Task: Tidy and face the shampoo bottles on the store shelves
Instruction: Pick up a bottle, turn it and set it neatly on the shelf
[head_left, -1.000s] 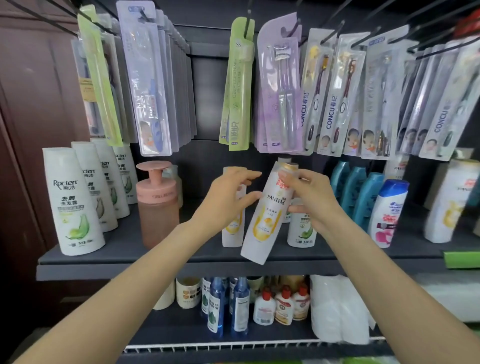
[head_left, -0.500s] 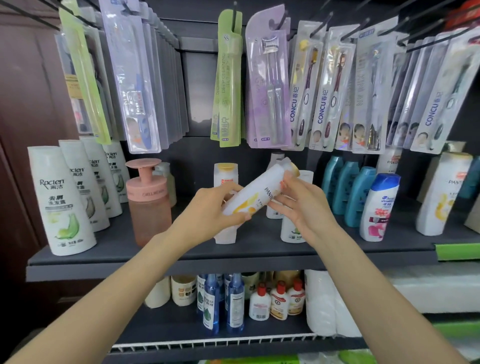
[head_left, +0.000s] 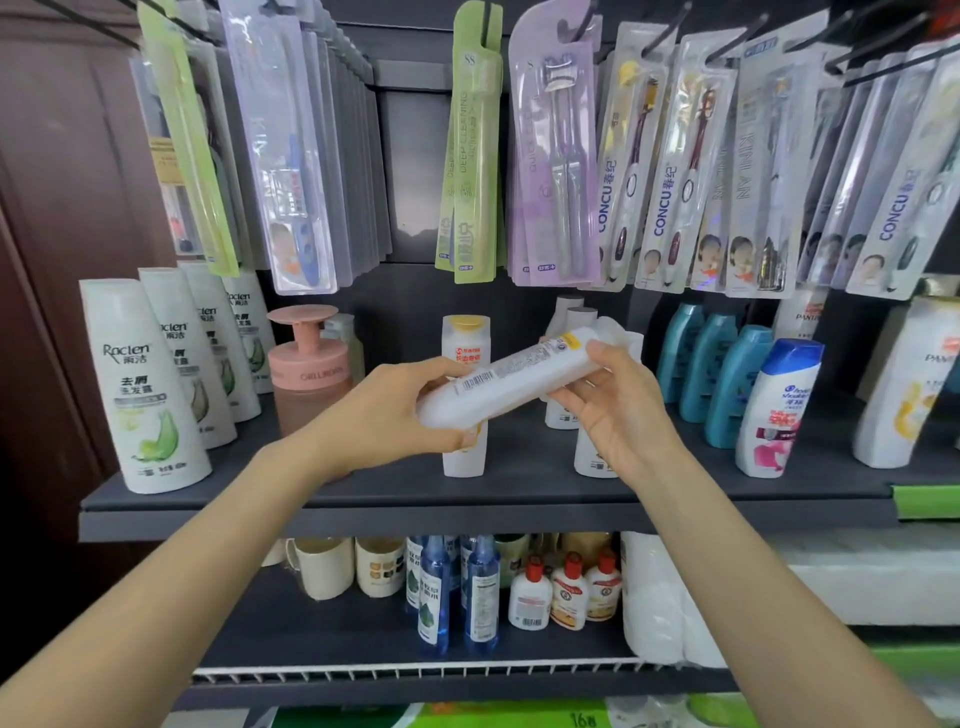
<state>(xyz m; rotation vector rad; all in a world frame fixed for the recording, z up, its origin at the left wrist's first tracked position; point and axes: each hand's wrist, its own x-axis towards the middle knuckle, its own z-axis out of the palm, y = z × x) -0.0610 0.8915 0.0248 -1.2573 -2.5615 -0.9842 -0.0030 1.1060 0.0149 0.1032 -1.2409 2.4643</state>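
I hold a white Pantene shampoo bottle (head_left: 511, 376) almost flat in front of the dark shelf (head_left: 467, 493), its barcode side facing me. My left hand (head_left: 395, 415) grips its bottom end. My right hand (head_left: 613, 400) grips its cap end. Behind it stands a white bottle with a yellow cap (head_left: 466, 340) and, partly hidden by my right hand, more white bottles (head_left: 571, 322). White Raclen bottles (head_left: 140, 384) line the left, teal bottles (head_left: 722, 374) and a Head & Shoulders bottle (head_left: 779, 405) the right.
A pink pump dispenser (head_left: 306, 364) stands left of my hands. Packaged toothbrushes (head_left: 545, 156) hang low over the shelf. Another Pantene bottle (head_left: 909, 384) stands at far right. The shelf below holds cups, blue spray bottles (head_left: 457, 592) and small white bottles.
The Pantene bottle went from tilted upright in my right hand to lying nearly flat in both hands, then rolled so its barcode side faces me. The view shifted slightly.
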